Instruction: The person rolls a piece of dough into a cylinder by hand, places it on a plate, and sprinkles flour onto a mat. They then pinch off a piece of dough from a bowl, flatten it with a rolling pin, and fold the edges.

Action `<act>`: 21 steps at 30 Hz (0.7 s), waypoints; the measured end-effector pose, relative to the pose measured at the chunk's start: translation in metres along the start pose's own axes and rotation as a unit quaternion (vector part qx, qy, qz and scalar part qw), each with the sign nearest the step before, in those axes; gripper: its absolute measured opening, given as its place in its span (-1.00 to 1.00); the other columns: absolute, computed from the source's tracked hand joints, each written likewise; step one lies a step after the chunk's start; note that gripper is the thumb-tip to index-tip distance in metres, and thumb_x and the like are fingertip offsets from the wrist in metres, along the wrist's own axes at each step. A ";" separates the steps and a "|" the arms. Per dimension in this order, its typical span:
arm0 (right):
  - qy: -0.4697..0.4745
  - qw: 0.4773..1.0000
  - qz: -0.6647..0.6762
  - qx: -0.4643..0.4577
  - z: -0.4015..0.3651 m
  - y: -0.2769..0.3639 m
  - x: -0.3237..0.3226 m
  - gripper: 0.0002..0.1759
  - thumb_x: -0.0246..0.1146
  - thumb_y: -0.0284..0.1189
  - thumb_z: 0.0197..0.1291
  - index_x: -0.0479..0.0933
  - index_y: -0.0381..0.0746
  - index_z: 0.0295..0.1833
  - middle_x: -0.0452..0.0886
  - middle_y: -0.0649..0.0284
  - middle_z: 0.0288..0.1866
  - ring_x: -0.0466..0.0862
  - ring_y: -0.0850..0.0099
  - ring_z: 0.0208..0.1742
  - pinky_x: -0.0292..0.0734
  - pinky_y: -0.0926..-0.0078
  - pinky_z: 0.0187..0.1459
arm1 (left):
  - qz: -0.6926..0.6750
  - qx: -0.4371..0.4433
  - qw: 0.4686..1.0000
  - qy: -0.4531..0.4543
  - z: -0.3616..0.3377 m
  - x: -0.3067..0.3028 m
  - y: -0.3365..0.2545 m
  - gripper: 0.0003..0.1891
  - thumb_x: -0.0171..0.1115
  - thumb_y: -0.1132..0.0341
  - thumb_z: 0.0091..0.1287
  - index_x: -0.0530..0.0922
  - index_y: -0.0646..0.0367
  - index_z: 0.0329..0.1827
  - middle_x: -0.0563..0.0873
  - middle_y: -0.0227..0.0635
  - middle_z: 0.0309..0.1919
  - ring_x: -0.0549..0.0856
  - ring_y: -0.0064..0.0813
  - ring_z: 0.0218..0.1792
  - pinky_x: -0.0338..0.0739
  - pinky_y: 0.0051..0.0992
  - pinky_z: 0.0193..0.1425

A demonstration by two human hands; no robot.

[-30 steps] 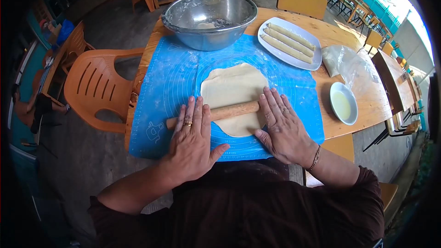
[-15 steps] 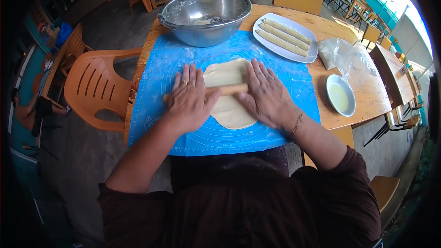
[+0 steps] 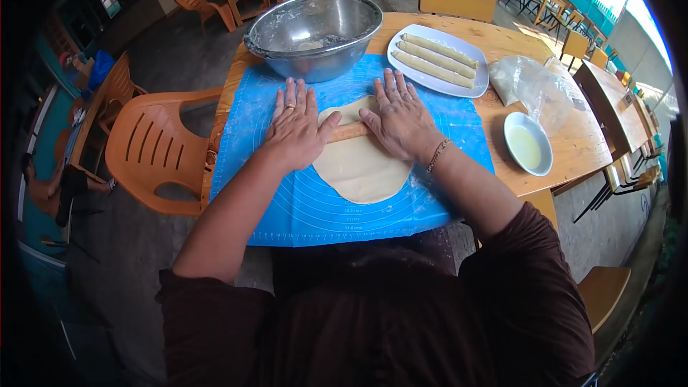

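Note:
A flat, rounded sheet of dough [image 3: 362,168] lies on a blue silicone mat [image 3: 287,208] printed with rings and a ruler edge. Across its upper part rests a wooden rolling pin [image 3: 349,132], of which only the middle shows between my hands. My left hand [image 3: 297,125] presses flat over the pin's left end, fingers stretched forward and thumb along the pin. Over the right end lies my right hand [image 3: 401,118], palm down with its fingers extended. Both hands are open on top of the pin, not wrapped round it.
A large metal bowl [image 3: 315,36] with floury residue stands behind the mat. Right of it, a white plate [image 3: 459,88] carries three dough rolls [image 3: 435,64]. A plastic bag [image 3: 530,86] and a small bowl of pale yellow liquid [image 3: 527,147] sit at right. An orange chair [image 3: 154,143] adjoins the table.
Both hands and the rolling pin have moved forward, away from me, over the dough. More of the dough's near part shows. The camera view has shifted slightly.

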State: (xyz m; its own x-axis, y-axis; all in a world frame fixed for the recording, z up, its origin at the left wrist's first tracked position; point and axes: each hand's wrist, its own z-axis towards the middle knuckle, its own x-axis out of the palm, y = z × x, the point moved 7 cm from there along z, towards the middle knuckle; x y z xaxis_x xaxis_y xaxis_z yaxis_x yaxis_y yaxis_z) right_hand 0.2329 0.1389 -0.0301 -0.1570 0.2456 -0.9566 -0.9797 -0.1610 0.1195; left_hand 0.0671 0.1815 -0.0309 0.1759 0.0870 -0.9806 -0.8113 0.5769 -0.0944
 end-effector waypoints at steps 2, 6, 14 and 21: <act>0.008 1.000 -0.003 -0.005 -0.003 0.000 0.000 -0.13 -0.20 0.07 0.49 0.06 -0.53 0.52 0.02 -0.26 0.60 -0.04 -0.03 0.65 -0.17 0.09 0.61 | 0.012 -0.018 0.999 0.050 -0.003 0.001 -0.003 -0.19 -0.40 -0.12 0.57 -0.02 0.55 0.53 0.02 0.28 0.55 -0.12 0.06 0.62 -0.32 -0.14 0.67; 0.017 0.997 0.003 -0.074 -0.076 0.019 -0.026 -0.16 -0.12 0.04 0.47 0.12 -0.53 0.49 0.09 -0.27 0.57 0.06 -0.07 0.62 -0.12 0.06 0.60 | -0.034 0.096 0.994 0.040 -0.062 -0.009 -0.037 -0.12 -0.26 -0.20 0.53 0.11 0.61 0.48 0.12 0.34 0.51 -0.01 0.16 0.59 -0.20 -0.06 0.64; 0.077 0.991 0.044 -0.105 -0.141 0.030 -0.055 -0.18 -0.03 -0.01 0.45 0.14 -0.52 0.48 0.14 -0.23 0.55 0.10 -0.04 0.61 -0.08 0.06 0.59 | -0.040 0.196 0.979 0.029 -0.122 -0.025 -0.073 -0.11 -0.21 -0.20 0.51 0.10 0.63 0.47 0.13 0.35 0.50 0.05 0.17 0.57 -0.15 -0.03 0.64; 0.023 1.000 -0.007 0.015 -0.026 -0.004 -0.005 -0.11 -0.23 0.12 0.49 0.12 -0.52 0.50 0.12 -0.24 0.56 0.01 -0.03 0.64 -0.17 0.06 0.60 | -0.001 0.034 0.999 0.041 -0.003 0.001 -0.022 -0.15 -0.31 -0.15 0.55 -0.06 0.58 0.53 -0.02 0.28 0.55 -0.17 0.05 0.62 -0.32 -0.14 0.67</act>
State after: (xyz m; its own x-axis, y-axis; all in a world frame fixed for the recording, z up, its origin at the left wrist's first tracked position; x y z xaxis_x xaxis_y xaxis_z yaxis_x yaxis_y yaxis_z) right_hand 0.2405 0.1136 -0.0323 -0.1380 0.2037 -0.9693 -0.9851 -0.1297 0.1129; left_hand 0.0839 0.1661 -0.0305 0.1290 0.0218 -0.9914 -0.7706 0.6315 -0.0864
